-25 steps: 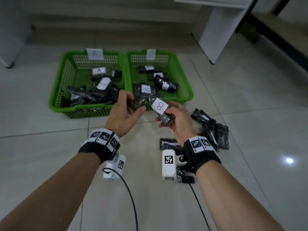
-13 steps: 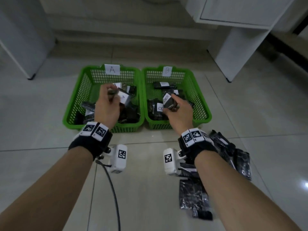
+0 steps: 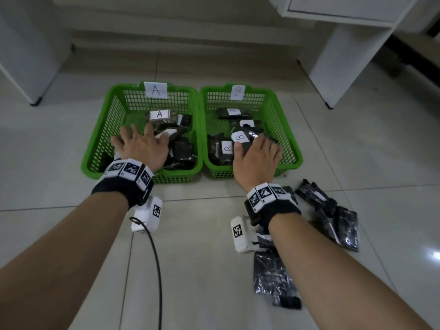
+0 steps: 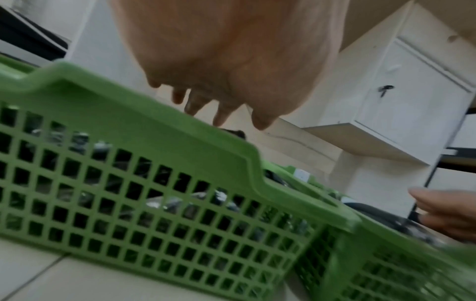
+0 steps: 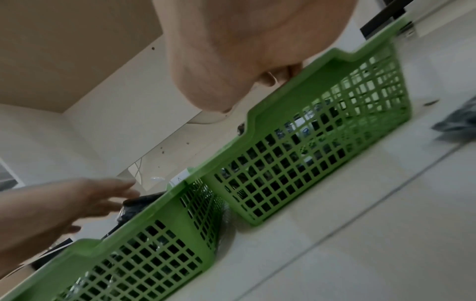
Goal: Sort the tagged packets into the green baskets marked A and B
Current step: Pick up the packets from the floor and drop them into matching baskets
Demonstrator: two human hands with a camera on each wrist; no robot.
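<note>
Half a second ago each hand pinched a packet above its basket; now both grips are released, fingers spread, and the packets lie in the baskets beneath them.

Nearest, on the tiled floor [image 3: 202, 270] by the right forearm, unsorted black packets [image 3: 271, 277] lie flat, with a second cluster [image 3: 333, 217] further right, just outside the B basket's near corner. A black cable [image 3: 156, 265] trails from the left wrist camera across the floor.

Next out, the left hand [image 3: 142, 146] hovers palm-down over the near half of the A basket [image 3: 97, 148], fingers splayed and holding nothing; from the left wrist its fingertips [image 4: 221, 114] hang above the near rim with open air below them. Dark packets lie under and just beyond it, one with a white tag [image 3: 172, 134] right off the fingertips, not touching as far as can be seen.

The right hand [image 3: 258, 158] is likewise open over the near part of the B basket [image 3: 289, 148]. A packet tagged B [image 3: 240, 136] lies just beyond its thumb and forefinger; whether they touch cannot be told. Another B packet [image 3: 227, 147] sits beside the thumb.

Further in, an A-tagged packet [image 3: 159, 114] rests mid-basket, and paper labels A [image 3: 156, 90] and B [image 3: 238, 91] stand on the far rims. White cabinets [image 3: 338, 51] stand behind.
</note>
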